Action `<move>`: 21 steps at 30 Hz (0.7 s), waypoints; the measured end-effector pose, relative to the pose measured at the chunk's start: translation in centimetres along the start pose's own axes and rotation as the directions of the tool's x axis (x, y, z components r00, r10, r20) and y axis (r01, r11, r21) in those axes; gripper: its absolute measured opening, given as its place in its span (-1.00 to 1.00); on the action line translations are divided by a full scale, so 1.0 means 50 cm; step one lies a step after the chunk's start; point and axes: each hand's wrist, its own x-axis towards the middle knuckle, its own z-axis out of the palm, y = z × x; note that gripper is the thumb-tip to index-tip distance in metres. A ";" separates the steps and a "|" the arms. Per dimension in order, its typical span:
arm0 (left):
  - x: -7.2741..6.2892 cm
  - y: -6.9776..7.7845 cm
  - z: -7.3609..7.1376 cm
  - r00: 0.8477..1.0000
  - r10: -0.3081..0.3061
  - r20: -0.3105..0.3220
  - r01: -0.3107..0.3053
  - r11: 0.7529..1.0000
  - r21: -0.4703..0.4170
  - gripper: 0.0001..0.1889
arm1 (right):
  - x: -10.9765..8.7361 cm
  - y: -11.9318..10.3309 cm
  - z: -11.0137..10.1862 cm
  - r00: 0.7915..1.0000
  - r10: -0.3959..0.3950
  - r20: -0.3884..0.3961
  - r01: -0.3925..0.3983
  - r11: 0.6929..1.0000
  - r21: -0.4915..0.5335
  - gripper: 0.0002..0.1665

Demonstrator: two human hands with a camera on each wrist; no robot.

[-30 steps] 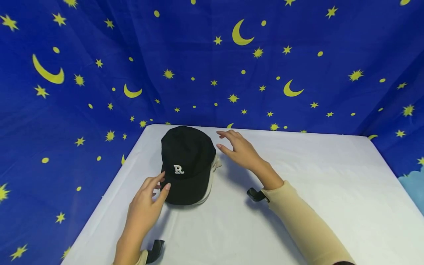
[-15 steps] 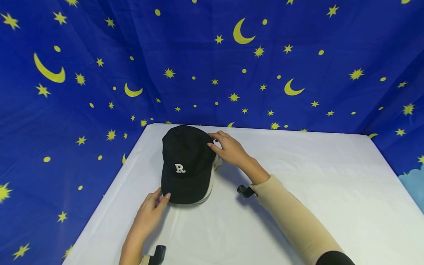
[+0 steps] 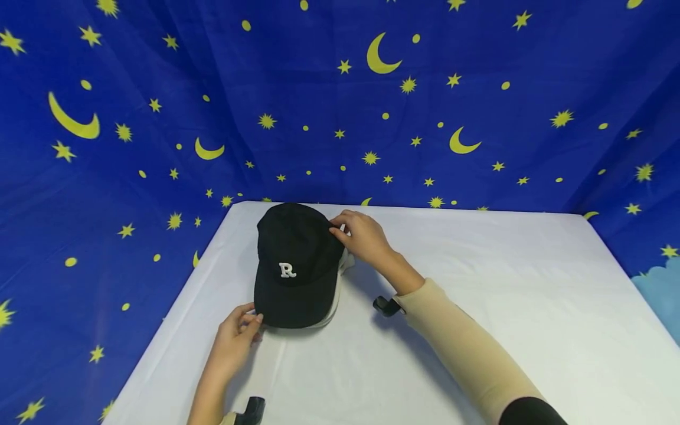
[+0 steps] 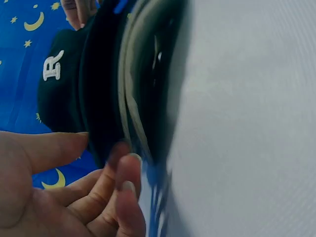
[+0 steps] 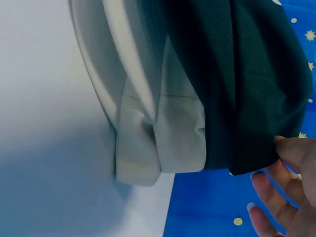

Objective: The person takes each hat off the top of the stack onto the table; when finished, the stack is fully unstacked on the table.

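Observation:
A black baseball cap (image 3: 297, 245) with a white letter R lies on top of pale beige caps (image 5: 182, 133), its brim toward me. My left hand (image 3: 232, 342) pinches the front left corner of the brim; in the left wrist view the thumb (image 4: 64, 148) lies along the upper side and the fingers reach underneath. At the far right side of the crown, my right hand (image 3: 363, 236) pinches the lower edge, with its thumb (image 5: 294, 148) on the fabric in the right wrist view. The pale caps show mostly along the right side, the rest hidden beneath the black one.
The stack stands on a white-covered table (image 3: 478, 295), near its far left corner. A blue curtain (image 3: 319, 88) with yellow moons and stars hangs behind and along the left. Black wrist mounts (image 3: 386, 306) stick out at the beige sleeves (image 3: 467, 342).
My right hand has come left onto the crown's edge and pinched it. The left hand has slid down the brim's side to its front corner and taken hold. The caps stay in place.

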 end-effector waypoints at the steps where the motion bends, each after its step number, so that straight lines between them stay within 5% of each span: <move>1: 0.000 0.001 -0.001 1.000 -0.006 -0.002 0.006 0.999 -0.034 -0.55 | 0.000 -0.001 -0.001 1.000 -0.001 -0.008 0.001 1.000 -0.003 -0.77; 8: 0.004 0.006 -0.007 0.999 -0.052 0.002 0.052 0.983 -0.174 -0.54 | 0.000 -0.004 -0.012 0.999 -0.002 -0.049 0.002 1.000 0.004 -0.80; 21: -0.002 0.051 -0.025 0.997 0.071 0.039 -0.055 0.948 -0.314 -0.63 | 0.000 -0.033 -0.080 0.979 -0.036 -0.200 0.057 0.993 0.102 -0.83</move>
